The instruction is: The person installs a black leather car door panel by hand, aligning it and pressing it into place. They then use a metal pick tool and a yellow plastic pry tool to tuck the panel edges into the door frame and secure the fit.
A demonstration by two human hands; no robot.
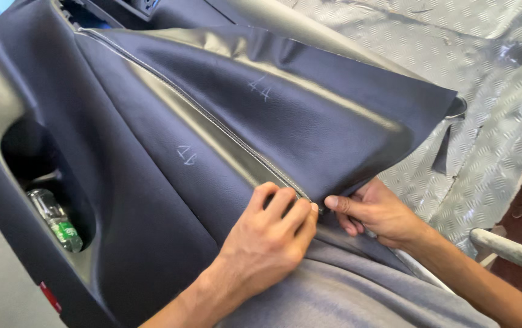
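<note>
A dark leather cover (pixel 309 115) with a pale stitched seam (pixel 212 118) lies draped over a dark car door panel (pixel 24 67). Chalk marks show on both sides of the seam. My left hand (pixel 267 240) presses its fingertips on the cover at the lower end of the seam. My right hand (pixel 376 212) pinches the cover's lower edge just right of the seam, thumb on top and fingers tucked beneath. The two hands almost touch.
A clear plastic bottle (pixel 57 220) with a green label lies in the door panel's pocket at the left. Silver diamond-pattern sheeting (pixel 504 103) covers the surface at the right. A pale bar (pixel 510 250) juts in at the lower right. Grey fabric (pixel 346 297) lies beneath my arms.
</note>
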